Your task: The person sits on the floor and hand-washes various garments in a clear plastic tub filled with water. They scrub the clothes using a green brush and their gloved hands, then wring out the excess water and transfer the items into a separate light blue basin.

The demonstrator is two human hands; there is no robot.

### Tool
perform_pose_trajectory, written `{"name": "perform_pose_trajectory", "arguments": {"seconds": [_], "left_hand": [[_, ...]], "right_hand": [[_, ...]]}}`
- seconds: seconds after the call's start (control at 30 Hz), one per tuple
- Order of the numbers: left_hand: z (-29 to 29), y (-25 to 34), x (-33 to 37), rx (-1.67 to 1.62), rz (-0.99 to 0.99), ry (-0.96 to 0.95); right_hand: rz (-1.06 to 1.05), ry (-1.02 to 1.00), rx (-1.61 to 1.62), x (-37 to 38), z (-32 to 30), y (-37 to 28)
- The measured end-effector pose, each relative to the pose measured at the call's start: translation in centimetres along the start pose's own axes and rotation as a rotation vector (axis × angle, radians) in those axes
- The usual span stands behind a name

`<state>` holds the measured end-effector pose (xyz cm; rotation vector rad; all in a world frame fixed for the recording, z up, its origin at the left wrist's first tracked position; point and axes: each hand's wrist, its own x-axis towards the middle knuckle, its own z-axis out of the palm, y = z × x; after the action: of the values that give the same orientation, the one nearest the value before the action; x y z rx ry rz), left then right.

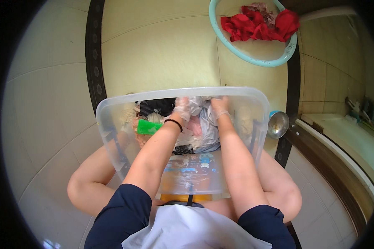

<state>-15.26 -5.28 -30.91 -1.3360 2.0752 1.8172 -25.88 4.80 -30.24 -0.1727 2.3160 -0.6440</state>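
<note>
Both my hands reach down into a large clear plastic tub (pixel 183 92) between my knees, and both are whitish with what looks like suds or thin clear film. My left hand (pixel 183 108), with a dark band at its wrist, is closed on white wet cloth (pixel 196 106). Close to the far wall, my right hand (pixel 219 107) is closed at the top of a light grey garment (pixel 210 126); its fingertips are hidden. Around them lie a pink cloth (pixel 194 126), a black patterned cloth (pixel 157 106) and a bright green block-like object (pixel 148 127) beside my left forearm.
A light blue basin (pixel 270 63) holding red cloth (pixel 255 25) in cloudy water stands at the far right. A round metal bowl (pixel 278 124) sits just right of the tub. Farther right runs a raised brown ledge (pixel 332 174). Dark tile strips (pixel 94 54) cross the floor.
</note>
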Motion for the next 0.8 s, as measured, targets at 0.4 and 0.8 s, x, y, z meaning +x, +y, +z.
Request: {"name": "perform_pose_trajectory", "arguments": {"seconds": [0.4, 0.8], "left_hand": [[-5.4, 7.7, -11.0, -1.540, -0.479, -0.499], [-3.1, 2.4, -10.7, -0.941, 0.034, -0.097]], "right_hand": [[-1.084, 0.178, 0.163, -20.0, -3.9, -7.7], [-0.716, 0.394, 0.442, -15.9, -2.6, -6.8]]}}
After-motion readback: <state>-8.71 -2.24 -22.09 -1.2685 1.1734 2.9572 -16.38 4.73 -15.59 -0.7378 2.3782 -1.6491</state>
